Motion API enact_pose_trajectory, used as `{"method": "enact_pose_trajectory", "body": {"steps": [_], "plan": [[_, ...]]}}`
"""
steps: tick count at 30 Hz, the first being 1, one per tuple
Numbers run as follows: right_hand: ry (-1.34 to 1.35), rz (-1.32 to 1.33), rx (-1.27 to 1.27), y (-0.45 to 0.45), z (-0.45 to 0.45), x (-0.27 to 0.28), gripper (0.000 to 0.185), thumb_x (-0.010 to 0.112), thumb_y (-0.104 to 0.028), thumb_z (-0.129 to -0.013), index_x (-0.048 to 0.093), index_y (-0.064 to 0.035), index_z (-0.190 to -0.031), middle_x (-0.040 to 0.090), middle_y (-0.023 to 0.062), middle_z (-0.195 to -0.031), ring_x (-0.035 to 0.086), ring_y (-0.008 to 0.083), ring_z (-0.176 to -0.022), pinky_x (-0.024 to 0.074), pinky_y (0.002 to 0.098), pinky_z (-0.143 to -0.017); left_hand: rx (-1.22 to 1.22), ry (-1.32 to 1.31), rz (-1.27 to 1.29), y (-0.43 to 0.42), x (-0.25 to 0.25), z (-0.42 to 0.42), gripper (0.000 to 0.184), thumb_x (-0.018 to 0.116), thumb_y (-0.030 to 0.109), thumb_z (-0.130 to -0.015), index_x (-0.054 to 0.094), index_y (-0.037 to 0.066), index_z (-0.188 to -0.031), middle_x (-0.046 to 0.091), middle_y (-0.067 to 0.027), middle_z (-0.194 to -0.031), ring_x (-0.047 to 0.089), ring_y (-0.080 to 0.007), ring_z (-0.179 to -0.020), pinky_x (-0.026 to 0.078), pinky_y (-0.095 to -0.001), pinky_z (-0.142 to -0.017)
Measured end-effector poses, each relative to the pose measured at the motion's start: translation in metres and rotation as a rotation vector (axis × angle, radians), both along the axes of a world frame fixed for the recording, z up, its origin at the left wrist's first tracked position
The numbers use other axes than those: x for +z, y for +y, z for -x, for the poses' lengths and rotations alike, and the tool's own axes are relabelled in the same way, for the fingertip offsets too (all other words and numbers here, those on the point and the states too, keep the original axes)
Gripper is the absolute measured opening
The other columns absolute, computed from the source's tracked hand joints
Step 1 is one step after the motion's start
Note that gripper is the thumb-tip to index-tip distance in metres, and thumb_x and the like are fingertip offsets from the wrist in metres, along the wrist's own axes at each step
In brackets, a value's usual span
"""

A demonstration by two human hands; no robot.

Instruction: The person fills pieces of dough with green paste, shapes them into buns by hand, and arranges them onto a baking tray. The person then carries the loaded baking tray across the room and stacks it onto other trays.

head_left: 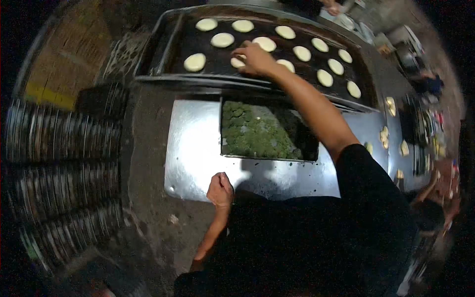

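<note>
Dough round [236,63] is lying on the dark baking tray [264,27] beneath the right hand [258,59], whose bent fingers are showing no clear grip, while the left hand [220,191] is clenching loosely by the metal tabletop [195,128], the probably soft, easily dented dough round favouring a gentle rim hold.

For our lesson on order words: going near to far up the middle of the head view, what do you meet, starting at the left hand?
Left hand, tray of green mixture, right hand, back-row dough round.

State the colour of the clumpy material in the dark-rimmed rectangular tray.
The clumpy material is green, clearest in the head view.
</note>
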State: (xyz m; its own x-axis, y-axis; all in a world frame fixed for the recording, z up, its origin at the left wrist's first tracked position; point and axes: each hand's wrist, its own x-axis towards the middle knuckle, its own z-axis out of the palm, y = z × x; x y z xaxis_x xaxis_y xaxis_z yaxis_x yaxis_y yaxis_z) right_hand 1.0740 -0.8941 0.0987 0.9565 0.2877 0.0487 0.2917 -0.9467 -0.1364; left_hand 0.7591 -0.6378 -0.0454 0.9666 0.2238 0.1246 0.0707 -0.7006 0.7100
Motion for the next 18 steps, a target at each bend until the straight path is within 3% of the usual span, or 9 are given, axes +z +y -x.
{"method": "enact_pose_trajectory", "body": {"steps": [2,4,8,10,12,14,16,17,18], "plan": [[-0.043,-0.205,-0.076,-0.006,-0.011,-0.021,0.054,0.078,-0.037,-0.073,0.064,-0.0185,-0.121,0.054,0.0182,-0.118,0.056,0.0381,-0.106,0.0493,0.0487,-0.091,-0.016,-0.022,-0.020,-0.003,0.005,0.000,0.021,0.057,0.024,-0.092,0.066,0.005,-0.089,0.066,-0.0149,-0.076,0.063,-0.0324,-0.064,0.049,-0.0407,-0.058],[-0.014,-0.061,-0.084,0.010,0.014,-0.001,0.046,0.077,-0.035,-0.072,0.067,-0.0173,-0.113,0.057,0.0158,-0.110,0.057,0.0359,-0.102,0.0490,0.0450,-0.089,-0.012,-0.003,-0.043,-0.003,-0.002,0.002,0.021,0.057,0.024,-0.093,0.066,0.005,-0.090,0.066,-0.0157,-0.077,0.063,-0.0331,-0.064,0.049,-0.0413,-0.058],[-0.201,-0.216,-0.211,0.016,0.018,-0.001,0.053,0.076,-0.039,-0.074,0.063,-0.0201,-0.122,0.054,0.0161,-0.121,0.053,0.0392,-0.109,0.0467,0.0493,-0.093,-0.051,-0.058,-0.028,-0.003,-0.001,0.001,0.024,0.057,0.027,-0.093,0.065,0.005,-0.088,0.066,-0.0157,-0.077,0.063,-0.0336,-0.064,0.048,-0.0414,-0.058],[0.059,-0.151,-0.149,0.012,0.008,-0.009,0.053,0.074,-0.035,-0.076,0.061,-0.0221,-0.126,0.052,0.0180,-0.122,0.049,0.0400,-0.114,0.0456,0.0512,-0.094,-0.080,-0.049,-0.019,-0.002,-0.003,0.005,0.025,0.056,0.028,-0.094,0.065,0.005,-0.088,0.066,-0.0148,-0.077,0.062,-0.0334,-0.063,0.048,-0.0409,-0.057],[0.035,-0.121,-0.167,0.013,0.001,-0.007,0.053,0.075,-0.036,-0.075,0.063,-0.0233,-0.125,0.052,0.0182,-0.123,0.049,0.0409,-0.115,0.0458,0.0511,-0.095,-0.082,-0.060,-0.030,0.000,-0.005,0.004,0.027,0.055,0.028,-0.096,0.065,0.005,-0.089,0.066,-0.0149,-0.076,0.062,-0.0330,-0.063,0.047,-0.0407,-0.057],[0.063,-0.252,-0.158,0.013,0.011,-0.002,0.052,0.078,-0.039,-0.074,0.066,-0.0233,-0.121,0.050,0.0159,-0.127,0.046,0.0391,-0.119,0.0457,0.0499,-0.097,-0.081,-0.006,-0.036,0.000,-0.005,-0.002,0.026,0.055,0.026,-0.096,0.065,0.003,-0.089,0.066,-0.0114,-0.074,0.061,-0.0252,-0.062,0.047,-0.0363,-0.057],[0.108,-0.154,-0.169,0.013,0.027,0.006,0.054,0.075,-0.045,-0.075,0.065,-0.0194,-0.122,0.053,0.0164,-0.122,0.051,0.0375,-0.114,0.0479,0.0471,-0.092,-0.054,0.005,0.425,0.008,0.010,-0.015,0.025,0.056,0.023,-0.096,0.064,0.000,-0.091,0.064,-0.0083,-0.074,0.058,-0.0163,-0.065,0.047,-0.0310,-0.060],[-0.039,-0.262,-0.205,0.014,0.036,0.009,0.053,0.071,-0.048,-0.078,0.065,-0.0165,-0.120,0.055,0.0162,-0.118,0.053,0.0363,-0.111,0.0486,0.0469,-0.089,-0.069,-0.037,0.411,0.014,0.024,-0.031,0.023,0.056,0.019,-0.096,0.064,-0.003,-0.093,0.063,-0.0068,-0.077,0.055,-0.0119,-0.070,0.047,-0.0273,-0.064],[-0.186,-0.364,-0.229,0.016,0.045,0.016,0.053,0.067,-0.051,-0.080,0.066,-0.0135,-0.118,0.057,0.0161,-0.114,0.056,0.0352,-0.108,0.0492,0.0468,-0.086,-0.048,-0.001,0.314,0.022,0.048,-0.054,0.024,0.056,0.019,-0.096,0.063,-0.004,-0.095,0.065,-0.0106,-0.080,0.057,-0.0154,-0.070,0.048,-0.0287,-0.066]]}}
